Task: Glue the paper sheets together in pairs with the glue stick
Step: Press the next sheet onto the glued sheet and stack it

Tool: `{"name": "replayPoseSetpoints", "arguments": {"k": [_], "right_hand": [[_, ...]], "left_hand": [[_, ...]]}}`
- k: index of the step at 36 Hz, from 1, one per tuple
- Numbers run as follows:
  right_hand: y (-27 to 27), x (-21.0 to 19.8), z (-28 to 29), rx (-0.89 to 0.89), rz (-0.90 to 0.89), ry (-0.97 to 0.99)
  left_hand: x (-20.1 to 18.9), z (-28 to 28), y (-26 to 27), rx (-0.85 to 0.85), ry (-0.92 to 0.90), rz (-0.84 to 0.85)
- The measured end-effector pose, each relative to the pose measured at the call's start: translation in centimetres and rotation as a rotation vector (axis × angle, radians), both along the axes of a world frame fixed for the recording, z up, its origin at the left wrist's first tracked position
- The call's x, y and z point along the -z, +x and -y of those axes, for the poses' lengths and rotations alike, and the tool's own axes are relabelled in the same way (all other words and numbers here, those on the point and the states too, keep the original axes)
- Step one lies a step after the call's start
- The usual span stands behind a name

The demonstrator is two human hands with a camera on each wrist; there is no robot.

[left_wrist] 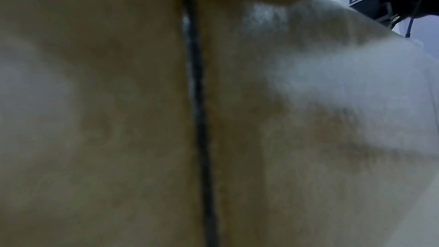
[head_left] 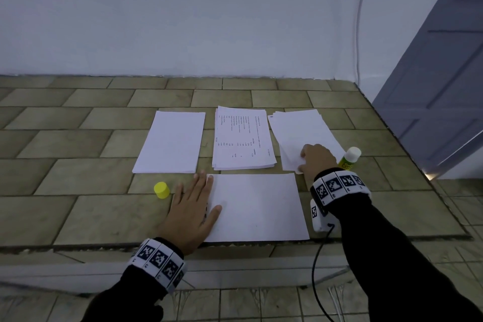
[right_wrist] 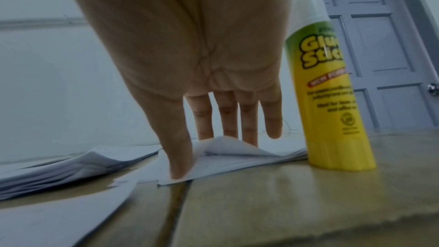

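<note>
A single white sheet (head_left: 257, 209) lies at the counter's front edge. My left hand (head_left: 194, 206) rests flat and open on its left edge. Behind it lie a blank pile (head_left: 170, 141), a printed pile (head_left: 243, 138) and a right pile (head_left: 305, 133). My right hand (head_left: 313, 159) is on the near corner of the right pile (right_wrist: 273, 155). In the right wrist view, my right hand's (right_wrist: 194, 155) thumb and fingers pinch the top sheet (right_wrist: 228, 144) into a raised fold. The glue stick (head_left: 349, 158) (right_wrist: 327, 91) stands uncapped just right of that hand. Its yellow cap (head_left: 161, 190) sits left of my left hand.
The tiled counter (head_left: 78, 165) ends at a wall behind and drops off at the right, where a grey door (head_left: 431, 86) stands. A black cable (head_left: 317, 269) hangs from my right wrist over the front edge. The left wrist view shows only blurred tile and a grout line (left_wrist: 199, 119).
</note>
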State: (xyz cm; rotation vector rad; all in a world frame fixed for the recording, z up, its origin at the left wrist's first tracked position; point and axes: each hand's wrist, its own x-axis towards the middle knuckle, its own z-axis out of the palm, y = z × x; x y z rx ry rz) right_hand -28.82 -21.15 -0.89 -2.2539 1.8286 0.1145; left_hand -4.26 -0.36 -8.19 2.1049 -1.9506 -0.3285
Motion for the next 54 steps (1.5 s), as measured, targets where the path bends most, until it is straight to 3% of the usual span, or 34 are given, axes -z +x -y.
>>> {"name": "replayPoseSetpoints", "arguments": {"k": [5, 10, 16, 19, 21, 23, 25, 27, 31, 37, 42, 49, 54], "right_hand": [[-0.4, -0.5, -0.4, 0.015, 0.131, -0.079], [-1.3, -1.4, -1.4, 0.002, 0.421, -0.096], [-1.4, -2.8, -4.1, -0.143, 0.745, -0.021], [-1.5, -3.2, -5.7, -0.25, 0.791, 0.041], [-1.8, -3.1, -6.5, -0.301, 0.828, 0.098], [-2.2, -2.9, -7.1, -0.358, 0.817, 0.12], [-2.5, -2.5, -7.4, -0.408, 0.763, 0.131], [-2.7, -2.0, -7.6, -0.424, 0.714, 0.148], [-3.2, -0.8, -8.1, -0.394, 0.716, 0.168], [-4.1, -0.1, -8.6, -0.388, 0.705, 0.2], [-4.8, 0.3, -8.4, -0.39, 0.712, 0.184], [-5.9, 0.6, -8.4, -0.155, 1.019, 0.353], [-6.2, 1.1, -8.1, -0.092, 0.985, 0.322]], "left_hand": [[-0.2, -0.1, 0.1, -0.003, -0.057, -0.086], [-0.4, -0.2, 0.1, -0.039, -0.219, -0.301], [-0.6, -0.1, 0.3, -0.083, -0.316, -0.453], [-2.4, -0.2, -0.7, -0.192, -0.4, -0.72], [-3.7, 0.5, -1.0, -0.269, -0.399, -0.993], [-4.5, 1.8, -0.7, -0.414, -0.268, -1.292], [-5.3, 2.7, -0.4, -0.535, -0.104, -1.429], [-5.6, 2.7, -0.4, -0.542, -0.029, -1.386], [-5.6, 1.2, -0.7, -0.392, -0.007, -1.227], [-5.8, 1.6, -0.8, -0.503, 0.053, -1.312], [-5.9, 1.5, -1.0, -0.409, 0.05, -1.249], [-5.3, 0.9, -0.7, -0.349, -0.06, -1.172], [-4.8, 0.5, -0.7, -0.332, -0.067, -1.096]]}}
